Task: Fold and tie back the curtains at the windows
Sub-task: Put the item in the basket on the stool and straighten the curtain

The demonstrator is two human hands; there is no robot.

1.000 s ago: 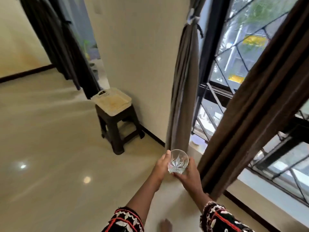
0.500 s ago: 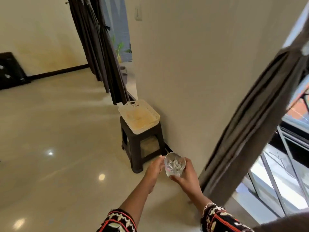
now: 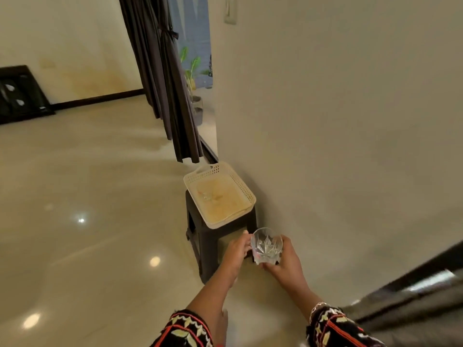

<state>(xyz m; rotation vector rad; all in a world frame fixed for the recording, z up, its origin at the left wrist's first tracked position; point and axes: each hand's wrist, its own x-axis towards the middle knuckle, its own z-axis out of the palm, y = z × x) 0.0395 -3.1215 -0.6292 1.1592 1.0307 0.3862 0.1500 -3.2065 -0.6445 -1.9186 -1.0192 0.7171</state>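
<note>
Fingers [image 3: 269, 266] of the right hand [image 3: 285, 262] are curled under a glass [image 3: 266, 246], and the thumb lies on its right side. The left hand [image 3: 236, 254] holds the other side, with its thumb up by the rim. Its other fingers are bent, but I cannot tell how far round they go. The glass is clear, cut with star lines, and is held up in the air.

Both hands are well apart from the far curtain [image 3: 162, 78]. It is dark and hangs at the doorway, with a band [image 3: 170, 33] tied round it high up. The near curtain [image 3: 411, 311] is a blur in the low right corner, just beside the right sleeve [image 3: 333, 326].

Just past the glass stands a dark stool [image 3: 200, 249], next to the wall [image 3: 338, 121]. A cream basket [image 3: 220, 171] sits on top of it. The shiny floor [image 3: 87, 184] shows spots of light. A switch [image 3: 230, 11] is high on the wall. Green plants [image 3: 191, 68] show past the doorway, and a black thing [image 3: 20, 93] leans at the far left.
</note>
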